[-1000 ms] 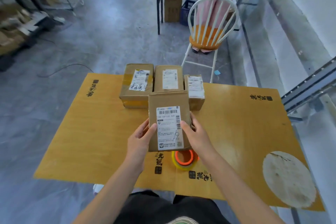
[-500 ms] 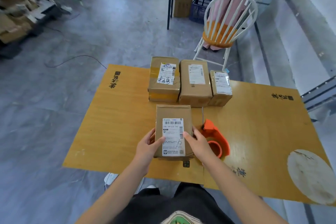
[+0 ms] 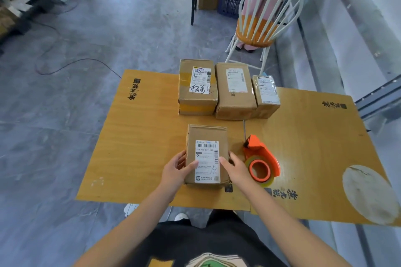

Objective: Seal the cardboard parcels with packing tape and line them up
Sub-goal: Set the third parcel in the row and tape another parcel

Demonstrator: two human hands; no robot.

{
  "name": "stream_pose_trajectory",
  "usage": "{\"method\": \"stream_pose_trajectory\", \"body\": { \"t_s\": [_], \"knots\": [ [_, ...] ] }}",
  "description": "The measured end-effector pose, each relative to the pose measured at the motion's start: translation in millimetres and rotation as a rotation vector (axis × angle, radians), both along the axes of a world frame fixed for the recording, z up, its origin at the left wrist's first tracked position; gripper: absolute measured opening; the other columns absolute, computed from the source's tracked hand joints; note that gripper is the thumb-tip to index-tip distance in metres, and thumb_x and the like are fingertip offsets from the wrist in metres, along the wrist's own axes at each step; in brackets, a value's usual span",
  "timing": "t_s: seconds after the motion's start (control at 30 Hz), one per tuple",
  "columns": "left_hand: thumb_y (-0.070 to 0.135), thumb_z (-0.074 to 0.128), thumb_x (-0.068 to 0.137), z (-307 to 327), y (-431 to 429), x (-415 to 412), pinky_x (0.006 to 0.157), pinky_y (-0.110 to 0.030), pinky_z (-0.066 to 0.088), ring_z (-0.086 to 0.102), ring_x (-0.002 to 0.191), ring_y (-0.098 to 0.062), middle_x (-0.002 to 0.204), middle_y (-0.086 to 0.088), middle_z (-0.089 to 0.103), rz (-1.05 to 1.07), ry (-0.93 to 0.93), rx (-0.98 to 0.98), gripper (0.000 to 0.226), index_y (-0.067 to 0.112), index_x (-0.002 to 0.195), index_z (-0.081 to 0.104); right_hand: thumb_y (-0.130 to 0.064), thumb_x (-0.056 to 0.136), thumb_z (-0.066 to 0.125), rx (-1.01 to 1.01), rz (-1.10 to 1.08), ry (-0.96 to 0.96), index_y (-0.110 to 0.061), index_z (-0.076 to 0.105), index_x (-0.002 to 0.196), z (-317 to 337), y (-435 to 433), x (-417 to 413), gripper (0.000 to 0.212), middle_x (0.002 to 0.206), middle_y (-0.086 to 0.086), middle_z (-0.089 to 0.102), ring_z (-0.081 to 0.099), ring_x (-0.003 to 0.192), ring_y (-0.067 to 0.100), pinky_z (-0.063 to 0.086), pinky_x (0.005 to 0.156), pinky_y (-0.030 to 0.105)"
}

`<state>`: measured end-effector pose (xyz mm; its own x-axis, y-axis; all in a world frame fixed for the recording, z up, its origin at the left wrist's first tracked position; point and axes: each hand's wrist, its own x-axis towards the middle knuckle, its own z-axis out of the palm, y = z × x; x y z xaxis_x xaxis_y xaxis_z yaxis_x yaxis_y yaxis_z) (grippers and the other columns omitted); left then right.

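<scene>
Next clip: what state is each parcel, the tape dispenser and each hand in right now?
near parcel: flat on the table, label up, held at both sides.
back row of three parcels: side by side, labels up, untouched.
tape dispenser: lying on the table, not held.
left hand: grips the near parcel's left edge.
right hand: grips its right edge.

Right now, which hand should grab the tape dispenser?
Probably the right hand: it holds the parcel on the side next to the tape dispenser. The left hand grips the opposite side, so the parcel would be in its way.
</scene>
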<state>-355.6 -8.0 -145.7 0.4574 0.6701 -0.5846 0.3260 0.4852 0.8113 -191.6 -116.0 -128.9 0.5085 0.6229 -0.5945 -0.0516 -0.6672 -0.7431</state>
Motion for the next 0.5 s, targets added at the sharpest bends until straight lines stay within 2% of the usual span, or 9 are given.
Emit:
{"method": "stream_pose_trajectory", "body": {
  "t_s": [0.03,0.1,0.17,0.23,0.33,0.4,0.47,0.5],
  "knots": [
    [0.026,0.08,0.082,-2.1,0.4,-0.2,0.077,-0.017,0.054,0.059,0.112,-0.007,0.119,0.012,0.061,-0.005,0.007,0.011,0.07,0.023,0.144,0.048,-0.037,0.103,0.048,-0.015,0.008,-0.046,-0.024,0.037,0.151,-1.4,-2.6,0.9,0.051,0.144,-0.009,0.048,0.048,0.128,0.013,0.043,0.103,0.029],
    [0.029,0.08,0.081,-6.5,-0.8,-0.5,0.093,-0.03,0.055,0.058,0.118,-0.011,0.127,0.009,0.062,-0.002,0.007,0.021,0.07,0.024,0.143,0.049,-0.038,0.102,0.047,-0.054,0.028,-0.313,-0.021,0.047,0.144,-8.9,-11.1,5.8,0.045,0.139,-0.01,0.05,0.047,0.131,0.015,0.04,0.106,0.032],
    [0.031,0.08,0.081,-9.8,-2.9,-0.5,0.1,-0.041,0.053,0.058,0.12,-0.014,0.131,0.005,0.061,0.004,0.005,0.023,0.069,0.025,0.143,0.049,-0.03,0.101,0.049,-0.056,0.069,-0.637,-0.018,0.056,0.132,-17.6,-23.5,12.4,0.034,0.128,-0.007,0.055,0.053,0.12,0.015,0.042,0.097,0.028],
    [0.031,0.079,0.081,-11.0,-3.0,-0.3,0.101,-0.043,0.052,0.058,0.12,-0.014,0.13,0.007,0.062,0.002,0.001,0.036,0.068,0.026,0.142,0.049,-0.027,0.098,0.054,-0.099,0.106,-0.852,-0.016,0.058,0.122,-25.0,-35.0,22.5,0.026,0.116,-0.005,0.055,0.054,0.107,0.014,0.042,0.09,0.026],
    [0.033,0.079,0.081,-11.5,-1.4,-0.8,0.101,-0.043,0.053,0.057,0.12,-0.013,0.128,0.01,0.061,-0.007,0.004,0.038,0.067,0.027,0.141,0.049,-0.036,0.094,0.061,-0.288,0.144,-0.923,-0.016,0.05,0.105,-36.0,-49.6,36.3,0.026,0.099,-0.003,0.049,0.052,0.09,0.015,0.048,0.084,0.031],
    [0.032,0.079,0.081,-11.8,-1.2,-1.1,0.1,-0.042,0.053,0.057,0.12,-0.013,0.129,0.009,0.061,-0.01,0.006,0.032,0.067,0.027,0.141,0.049,-0.046,0.093,0.061,-0.442,0.227,-0.908,-0.015,0.049,0.106,-46.2,-57.5,41.5,0.035,0.1,-0.002,0.055,0.056,0.096,0.019,0.044,0.097,0.034],
    [0.032,0.079,0.081,-13.5,-0.7,-0.2,0.099,-0.041,0.054,0.058,0.119,-0.013,0.13,0.008,0.061,-0.002,0.011,0.033,0.067,0.028,0.141,0.049,-0.053,0.093,0.056,-0.541,0.382,-0.973,-0.016,0.054,0.113,-57.1,-63.2,42.8,0.043,0.109,-0.003,0.063,0.056,0.112,0.02,0.025,0.117,0.038],
    [0.033,0.079,0.081,-14.0,-0.5,-0.1,0.099,-0.041,0.054,0.057,0.119,-0.013,0.131,0.008,0.06,-0.002,0.013,0.036,0.067,0.028,0.141,0.049,-0.054,0.092,0.056,-0.55,0.439,-1.013,-0.016,0.057,0.115,-61.4,-64.9,42.7,0.044,0.112,-0.002,0.064,0.053,0.118,0.021,0.016,0.121,0.039]
  ]
}}
